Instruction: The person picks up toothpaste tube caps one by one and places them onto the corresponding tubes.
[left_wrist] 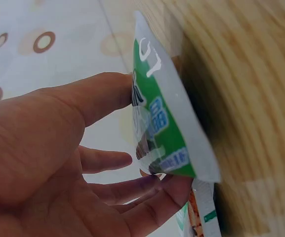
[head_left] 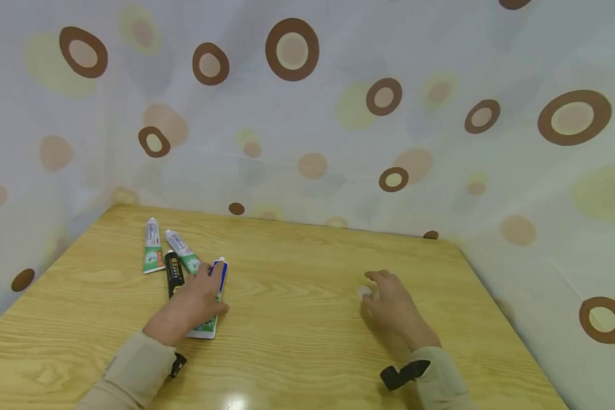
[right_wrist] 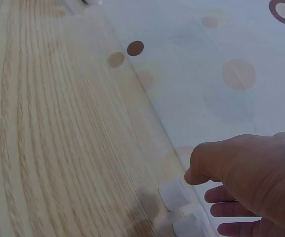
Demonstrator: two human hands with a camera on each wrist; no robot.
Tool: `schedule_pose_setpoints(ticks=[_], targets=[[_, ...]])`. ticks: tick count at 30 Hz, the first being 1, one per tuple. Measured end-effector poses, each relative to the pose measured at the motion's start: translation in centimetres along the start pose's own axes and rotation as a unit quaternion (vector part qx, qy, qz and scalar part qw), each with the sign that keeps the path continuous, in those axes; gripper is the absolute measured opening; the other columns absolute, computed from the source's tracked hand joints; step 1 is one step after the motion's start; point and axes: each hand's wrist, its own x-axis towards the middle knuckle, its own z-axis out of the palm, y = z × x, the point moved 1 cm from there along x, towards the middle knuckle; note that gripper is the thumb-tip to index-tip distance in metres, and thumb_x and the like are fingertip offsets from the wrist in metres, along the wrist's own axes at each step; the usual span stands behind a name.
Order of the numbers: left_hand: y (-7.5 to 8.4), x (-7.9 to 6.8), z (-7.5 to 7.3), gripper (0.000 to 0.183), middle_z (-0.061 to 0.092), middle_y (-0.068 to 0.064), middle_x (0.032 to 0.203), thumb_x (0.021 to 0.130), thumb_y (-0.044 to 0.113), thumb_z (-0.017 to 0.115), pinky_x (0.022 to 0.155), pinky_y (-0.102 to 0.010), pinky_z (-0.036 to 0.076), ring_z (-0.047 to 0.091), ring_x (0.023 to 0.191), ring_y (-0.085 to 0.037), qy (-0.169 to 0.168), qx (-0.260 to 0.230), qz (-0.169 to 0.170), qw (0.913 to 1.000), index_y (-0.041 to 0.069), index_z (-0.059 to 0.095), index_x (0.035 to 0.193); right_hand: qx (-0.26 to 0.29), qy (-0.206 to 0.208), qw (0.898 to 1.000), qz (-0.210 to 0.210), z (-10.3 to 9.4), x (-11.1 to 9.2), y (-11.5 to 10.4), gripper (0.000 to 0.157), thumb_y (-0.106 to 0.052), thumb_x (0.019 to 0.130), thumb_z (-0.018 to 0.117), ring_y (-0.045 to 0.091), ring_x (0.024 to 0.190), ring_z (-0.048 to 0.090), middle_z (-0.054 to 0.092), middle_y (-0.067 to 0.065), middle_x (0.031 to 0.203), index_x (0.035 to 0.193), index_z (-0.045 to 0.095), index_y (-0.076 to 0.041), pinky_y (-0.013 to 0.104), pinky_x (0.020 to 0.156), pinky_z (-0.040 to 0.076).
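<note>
My left hand [head_left: 197,299] is over a toothpaste tube [head_left: 206,327] with a green-and-white crimped end and a blue upper part. In the left wrist view, the thumb and fingers [left_wrist: 154,200] hold opposite edges of this tube [left_wrist: 157,118]. A black tube [head_left: 174,272] lies just left of the hand, partly hidden by it. My right hand [head_left: 394,304] hovers at the right of the table with loosely bent fingers, beside a small whitish round piece [head_left: 364,292]. In the right wrist view, two white cap-like pieces [right_wrist: 174,194] stand below the thumb tip, which looks slightly apart from them.
Two white-and-green toothpaste tubes, one farther left [head_left: 154,245] and one slanted [head_left: 182,250], lie beyond the left hand. All rests on a wood-grain table [head_left: 297,353]. A cloth with brown circles [head_left: 307,131] hangs along its back and sides.
</note>
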Motion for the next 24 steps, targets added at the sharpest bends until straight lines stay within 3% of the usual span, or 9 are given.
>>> schedule_pose_setpoints(ticks=[9,17,24], targets=[[0.2,0.1,0.1,0.083,0.041,-0.039,0.135,0.086,0.022,0.077,0.082,-0.063,0.051,0.051,0.115,-0.056,-0.002,0.005,-0.005,1.0,-0.008,0.03,0.147,-0.01,-0.001,1.0,-0.001,0.0,-0.8,1.9,0.047,-0.005,0.084,0.062,0.042,0.12,0.048,0.055,0.024,0.131,0.13,0.06,-0.001,0.055,0.092,0.048],[0.2,0.3,0.2,0.086,0.043,-0.04,0.133,0.085,0.021,0.078,0.086,-0.063,0.05,0.05,0.116,-0.055,-0.009,-0.01,-0.008,0.9999,-0.009,0.028,0.148,-0.025,0.027,0.998,-0.042,0.3,-0.7,2.5,0.027,0.006,0.086,0.065,0.038,0.11,0.052,0.058,0.021,0.118,0.113,0.069,0.002,0.05,0.09,0.05],[0.2,1.1,0.1,0.083,0.056,-0.034,0.117,0.085,0.016,0.075,0.073,-0.044,0.055,0.061,0.094,-0.034,-0.039,-0.021,-0.022,0.9988,-0.01,0.028,0.148,-0.021,0.043,0.997,-0.052,0.4,-0.6,2.7,0.01,0.001,0.087,0.068,0.037,0.107,0.052,0.058,0.018,0.113,0.095,0.073,-0.003,0.05,0.088,0.05]])
